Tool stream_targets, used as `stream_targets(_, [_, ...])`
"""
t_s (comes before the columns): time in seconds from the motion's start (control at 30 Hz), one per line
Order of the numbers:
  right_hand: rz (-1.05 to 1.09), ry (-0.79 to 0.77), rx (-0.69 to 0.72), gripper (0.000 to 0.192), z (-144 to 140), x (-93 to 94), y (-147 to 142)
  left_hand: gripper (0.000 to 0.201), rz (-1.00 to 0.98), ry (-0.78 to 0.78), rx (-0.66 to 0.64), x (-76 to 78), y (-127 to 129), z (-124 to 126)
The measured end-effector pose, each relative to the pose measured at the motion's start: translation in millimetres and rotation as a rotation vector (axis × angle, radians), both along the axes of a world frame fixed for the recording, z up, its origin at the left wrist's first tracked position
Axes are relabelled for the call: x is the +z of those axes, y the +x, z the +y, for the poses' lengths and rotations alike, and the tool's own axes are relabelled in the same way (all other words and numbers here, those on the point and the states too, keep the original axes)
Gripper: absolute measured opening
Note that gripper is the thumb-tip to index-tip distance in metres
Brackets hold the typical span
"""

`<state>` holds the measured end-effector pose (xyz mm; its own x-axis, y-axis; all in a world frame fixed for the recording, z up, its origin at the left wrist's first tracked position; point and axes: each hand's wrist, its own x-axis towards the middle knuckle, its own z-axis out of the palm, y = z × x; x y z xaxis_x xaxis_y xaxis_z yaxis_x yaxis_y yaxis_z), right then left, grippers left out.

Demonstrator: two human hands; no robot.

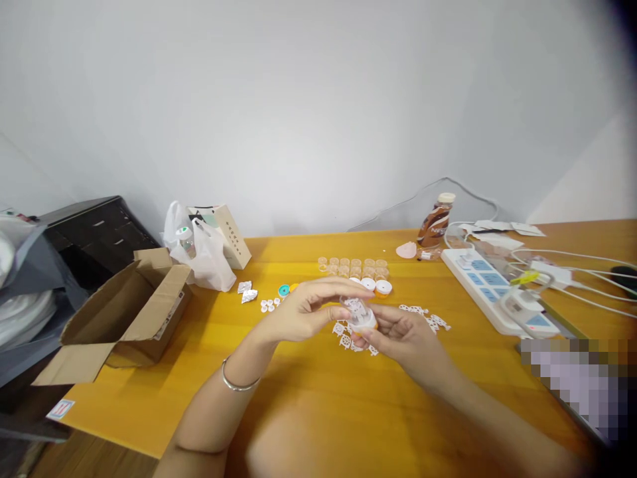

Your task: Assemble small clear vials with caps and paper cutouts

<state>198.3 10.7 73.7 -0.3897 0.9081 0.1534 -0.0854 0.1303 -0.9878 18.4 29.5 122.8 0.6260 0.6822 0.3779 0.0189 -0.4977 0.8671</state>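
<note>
In front of me, both hands are around a small round plastic container (362,317) with a clear top, a white ring and an orange base. My left hand (311,311), wearing a bangle, has its thumb against the clear part and its fingers bent over the top. From the right, my right hand (405,335) grips the lower edge between thumb and fingers. White wheel-shaped plastic pieces (345,341) lie on the table below. Behind the hands stand rows of clear plastic cups (355,263) and white-and-orange round parts (383,287).
An open cardboard box (144,312) sits at left, near a white plastic bag (212,255) and paper bag (231,236). Foil pieces (249,296) and small white parts (270,305) lie left of centre. At right are a bottle (435,222), power strip (490,292) with cables and a blurred-out device (572,378).
</note>
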Motion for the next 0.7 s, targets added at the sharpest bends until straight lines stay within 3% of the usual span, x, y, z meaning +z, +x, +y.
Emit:
stream_targets(0.17, [-0.112, 0.206, -0.128, 0.029, -2.6, -2.1, -2.3, 0.023, 0.057, 0.107, 0.428, -7.6, 8.8, -9.5])
stream_targets(0.23, [-0.118, 0.193, -0.119, 0.03, -2.3, -1.7, -1.9, 0.034, 0.107, 0.13, 0.417, -5.5, 7.6, -10.7])
stream_targets(0.3, [-0.087, 0.129, -0.075, 0.033, -1.0, -1.3, -1.2, 0.05, 0.14, 0.138, 0.249, -0.2, 3.1, -9.1])
stream_targets(0.4, [-0.067, 0.085, -0.05, 0.035, 0.8, -2.6, -0.3, 0.041, 0.142, 0.15, 0.071, 5.6, -2.0, -5.2])
stream_targets(0.5, [-0.091, 0.134, -0.098, 0.033, 0.9, -5.2, -0.4, 0.025, 0.12, 0.156, 0.213, 2.3, 1.6, -4.9])
stream_targets(0.63, [-0.117, 0.236, -0.178, 0.029, 0.8, -6.8, -1.2, 0.02, 0.094, 0.226, 0.522, -5.9, 10.1, -8.7])
stream_targets(0.7, [-0.111, 0.239, -0.19, 0.029, 1.3, -6.6, -1.5, 0.021, 0.084, 0.259, 0.587, -6.8, 10.9, -9.6])
